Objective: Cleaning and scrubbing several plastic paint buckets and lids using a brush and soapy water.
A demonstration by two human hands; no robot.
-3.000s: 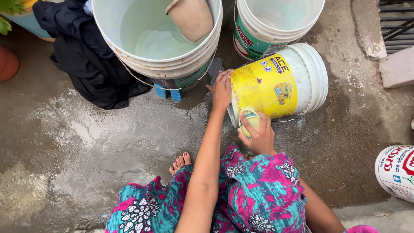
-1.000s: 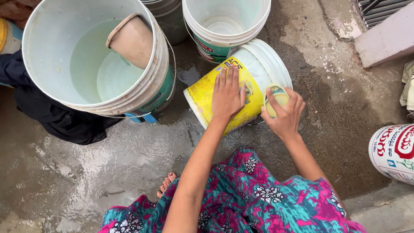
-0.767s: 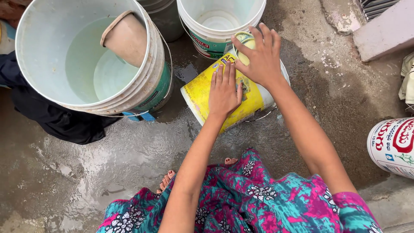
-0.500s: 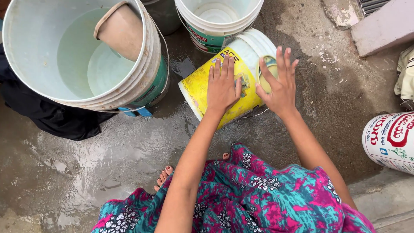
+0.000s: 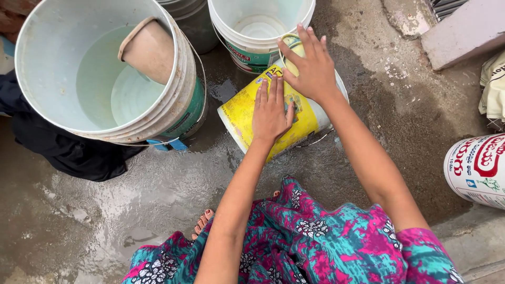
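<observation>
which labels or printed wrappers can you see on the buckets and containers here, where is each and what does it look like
Yellow label: wraps the tipped white bucket on the wet floor, under the left hand; small picture panels.
Green band label: low on the big water bucket's side, upper left.
Green and white label with red patch: on the empty bucket at top centre, beside the right hand.
White label with large red lettering: round container, right edge.

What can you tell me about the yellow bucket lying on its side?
The yellow bucket is white plastic with a yellow printed label, tipped on its side on the wet concrete floor, base toward the person. The left hand presses flat on the label; the right hand holds a yellow-green scrub pad against its ribbed rim end.
</observation>
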